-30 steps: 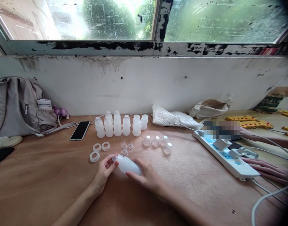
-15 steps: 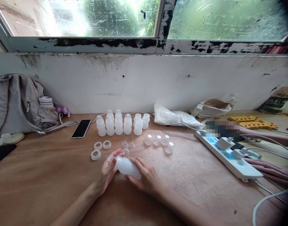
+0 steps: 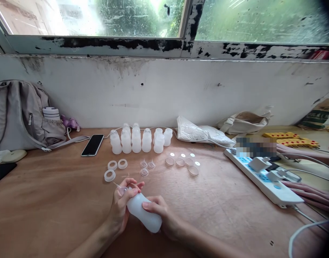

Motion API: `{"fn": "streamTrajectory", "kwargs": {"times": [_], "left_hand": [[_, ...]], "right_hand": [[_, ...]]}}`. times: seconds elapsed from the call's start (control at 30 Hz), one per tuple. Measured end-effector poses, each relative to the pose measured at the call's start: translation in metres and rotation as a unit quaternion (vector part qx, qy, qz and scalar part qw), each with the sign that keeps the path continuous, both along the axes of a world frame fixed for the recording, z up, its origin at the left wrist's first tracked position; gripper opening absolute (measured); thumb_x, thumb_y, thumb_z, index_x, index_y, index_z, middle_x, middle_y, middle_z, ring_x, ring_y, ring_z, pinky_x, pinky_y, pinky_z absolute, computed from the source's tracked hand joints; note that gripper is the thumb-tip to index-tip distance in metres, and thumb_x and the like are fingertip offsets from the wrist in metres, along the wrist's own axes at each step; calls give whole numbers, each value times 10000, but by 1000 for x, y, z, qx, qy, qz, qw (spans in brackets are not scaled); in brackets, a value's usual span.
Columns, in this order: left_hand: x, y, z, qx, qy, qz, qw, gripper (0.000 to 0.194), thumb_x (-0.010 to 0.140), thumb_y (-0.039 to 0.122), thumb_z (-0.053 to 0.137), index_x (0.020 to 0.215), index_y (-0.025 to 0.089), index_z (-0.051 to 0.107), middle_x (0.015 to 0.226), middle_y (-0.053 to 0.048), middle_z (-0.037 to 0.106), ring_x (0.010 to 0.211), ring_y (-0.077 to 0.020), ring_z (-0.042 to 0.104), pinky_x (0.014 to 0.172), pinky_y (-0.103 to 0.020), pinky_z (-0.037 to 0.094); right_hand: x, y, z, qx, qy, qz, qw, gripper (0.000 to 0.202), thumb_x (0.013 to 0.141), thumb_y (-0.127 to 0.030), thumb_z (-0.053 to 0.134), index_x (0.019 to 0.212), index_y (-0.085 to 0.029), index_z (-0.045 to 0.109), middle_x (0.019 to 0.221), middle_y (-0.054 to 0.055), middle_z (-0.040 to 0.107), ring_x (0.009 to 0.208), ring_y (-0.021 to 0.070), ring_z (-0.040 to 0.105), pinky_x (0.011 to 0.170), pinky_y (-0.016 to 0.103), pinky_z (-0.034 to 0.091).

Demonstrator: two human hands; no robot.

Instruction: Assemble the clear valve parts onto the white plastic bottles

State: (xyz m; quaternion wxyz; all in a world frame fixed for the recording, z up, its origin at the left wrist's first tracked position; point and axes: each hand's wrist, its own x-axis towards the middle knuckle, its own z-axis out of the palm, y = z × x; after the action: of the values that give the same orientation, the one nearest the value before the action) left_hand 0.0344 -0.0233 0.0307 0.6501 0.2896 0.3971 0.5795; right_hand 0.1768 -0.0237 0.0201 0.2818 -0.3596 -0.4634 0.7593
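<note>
My right hand [image 3: 161, 213] is closed round the body of a frosted white baby bottle [image 3: 144, 211], tilted with its base toward me on the right. The fingers of my left hand [image 3: 123, 202] are bent round the neck end, thumb on top. A clear nipple-like piece [image 3: 123, 190] with a thin tip shows at that end, by my left hand; how it sits on the neck is hidden. Beyond my hands lie three white rings [image 3: 110, 175], three small clear pieces with thin stems [image 3: 144, 172], and several clear round covers [image 3: 193, 170] with small white discs [image 3: 197, 163].
Several frosted bottles [image 3: 136, 141] stand in a group at the back, some with clear domed tops. A phone [image 3: 93, 145] lies left of them, a white plastic bag [image 3: 191, 130] right. A power strip [image 3: 263, 179] with plugs and cables runs along the right, near another person's arm [image 3: 309, 152].
The bottle has come nearer to me, and its base has swung down. My left fingers have closed round its neck end, where the clear piece now shows. The view has shifted slightly.
</note>
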Motion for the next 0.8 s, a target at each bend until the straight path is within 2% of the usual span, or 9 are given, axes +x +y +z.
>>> {"fn": "streamTrajectory", "kwargs": {"times": [0.1, 0.17, 0.23, 0.3, 0.47, 0.6, 0.7, 0.77, 0.8], "left_hand": [[-2, 2, 2, 14, 11, -19, 1000, 215, 649, 240, 669, 833, 192, 567, 654, 3, 601, 1071, -254, 514, 864, -308, 401], [-4, 6, 2, 31, 5, -31, 999, 297, 700, 266, 645, 974, 204, 552, 866, -36, 635, 1124, -252, 471, 913, -332, 371], [-6, 10, 1, 39, -20, -46, 998, 417, 734, 292, 625, 1120, 234, 481, 1125, -65, 566, 1171, -253, 422, 948, -363, 347], [-6, 13, -3, 33, -48, -67, 996, 491, 743, 296, 622, 1189, 251, 422, 1238, -73, 490, 1192, -258, 396, 957, -386, 341], [0, 15, -13, 25, -55, -111, 992, 461, 738, 250, 639, 1161, 200, 460, 1167, -85, 537, 1145, -241, 446, 966, -353, 332], [4, 12, -14, 14, -17, -133, 991, 366, 766, 260, 610, 1107, 171, 512, 1117, -87, 568, 1084, -229, 488, 934, -324, 352], [2, 11, -15, 6, -13, -131, 991, 363, 784, 293, 584, 1117, 167, 511, 1096, -90, 571, 1043, -229, 506, 862, -310, 394], [-1, 12, -17, -10, -10, -127, 992, 361, 781, 315, 582, 1106, 173, 517, 1090, -87, 565, 1016, -226, 512, 799, -291, 419], [-2, 12, -17, -22, -5, -125, 992, 349, 780, 332, 578, 1089, 177, 524, 1075, -83, 565, 993, -220, 519, 761, -280, 428]], "right_hand": [[0, 0, -2, -21, 0, 14, 1000, 384, 713, -498, 537, 765, -118, 558, 524, -11, 489, 378, 76, 411, 338, 179, 254], [1, -1, 0, 32, -28, -15, 999, 349, 735, -466, 559, 851, -137, 568, 635, 4, 535, 500, 94, 472, 428, 189, 339], [2, 0, 3, 100, -45, -55, 992, 322, 753, -448, 564, 918, -172, 570, 775, 15, 566, 670, 130, 515, 575, 221, 404], [3, 4, 4, 133, -47, -88, 986, 312, 777, -450, 535, 960, -199, 563, 892, 23, 574, 818, 168, 518, 708, 263, 413], [7, 13, 2, 136, -33, -153, 978, 363, 846, -470, 412, 1108, -234, 495, 1052, 40, 555, 1026, 204, 473, 855, 318, 385], [9, 14, -1, 212, -71, -138, 965, 335, 871, -426, 384, 1131, -250, 501, 1093, 41, 539, 1096, 198, 436, 931, 342, 346], [15, 20, -4, 312, -143, -125, 931, 293, 887, -373, 357, 1078, -254, 544, 1055, 46, 531, 1028, 187, 480, 901, 340, 378], [26, 32, -6, 395, -215, -152, 880, 251, 866, -339, 400, 1026, -239, 565, 1025, 62, 512, 966, 194, 501, 855, 346, 407], [33, 41, -7, 441, -258, -180, 841, 226, 841, -317, 442, 1000, -225, 573, 1019, 74, 500, 959, 207, 496, 853, 361, 403]]}}
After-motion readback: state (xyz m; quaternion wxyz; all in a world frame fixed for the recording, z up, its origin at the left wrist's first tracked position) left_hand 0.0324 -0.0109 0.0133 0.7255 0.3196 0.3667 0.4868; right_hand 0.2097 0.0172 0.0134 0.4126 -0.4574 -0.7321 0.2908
